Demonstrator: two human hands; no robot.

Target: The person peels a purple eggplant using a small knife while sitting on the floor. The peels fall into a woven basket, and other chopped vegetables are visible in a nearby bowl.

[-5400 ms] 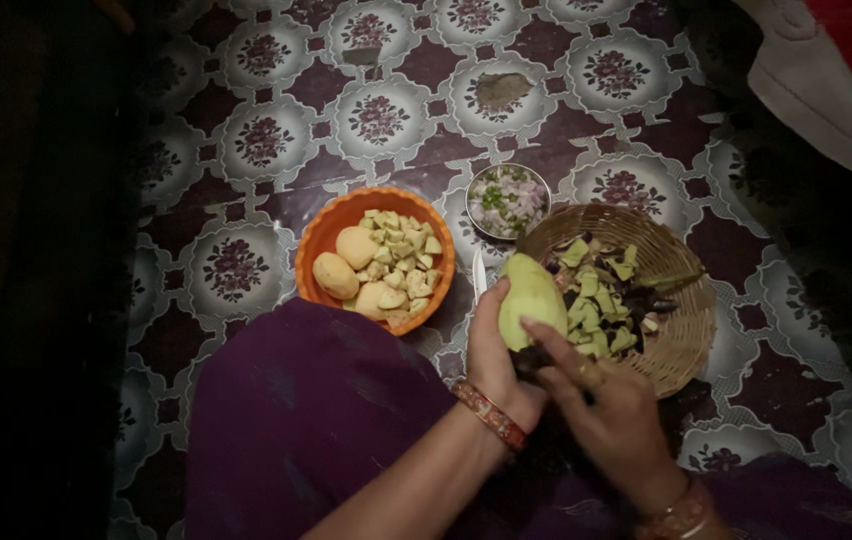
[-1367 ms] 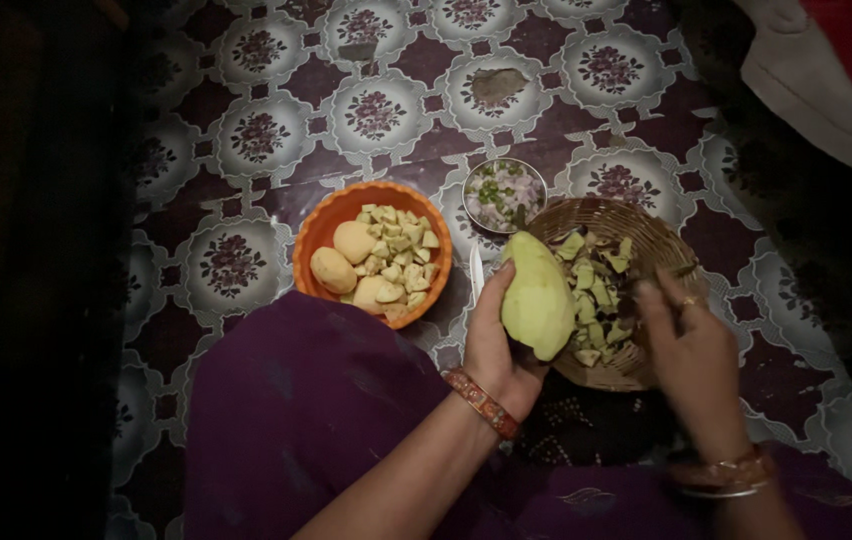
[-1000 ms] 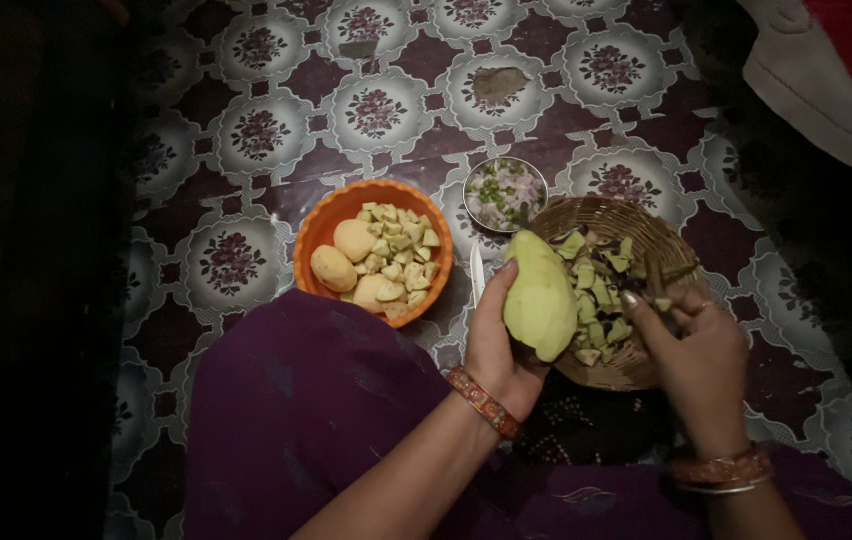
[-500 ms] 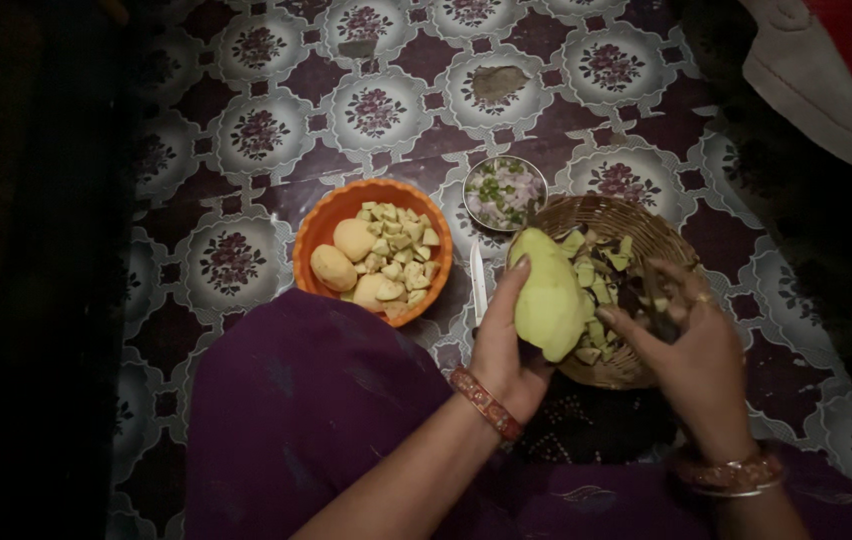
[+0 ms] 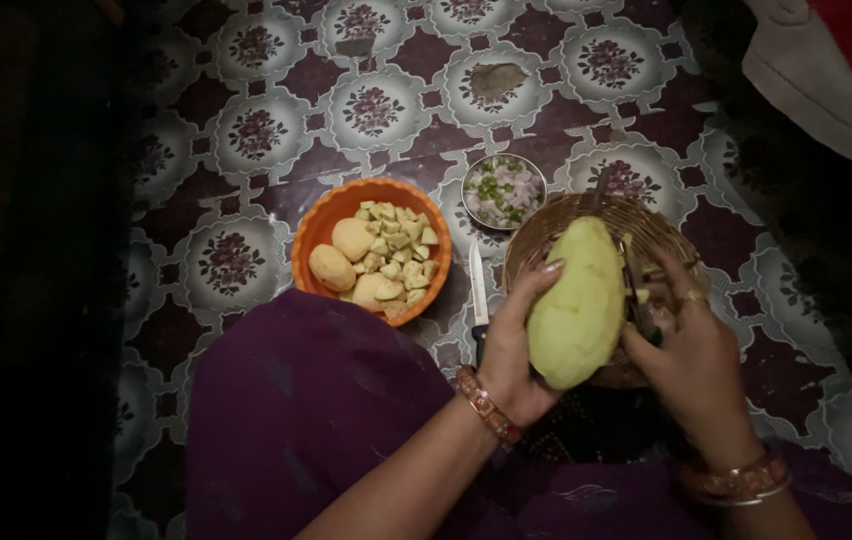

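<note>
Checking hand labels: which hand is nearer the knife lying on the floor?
Left. The left hand grips the pale green fruit right beside the knife; the right hand is across the fruit, over the wicker basket.

Home floor, flowered floor covering (image 5: 376,100), orange bowl (image 5: 318,228) of cut vegetables, wicker basket (image 5: 646,215)

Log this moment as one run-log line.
left hand: holds peeled green fruit | right hand: on fruit, over wicker basket | knife: on floor
</note>
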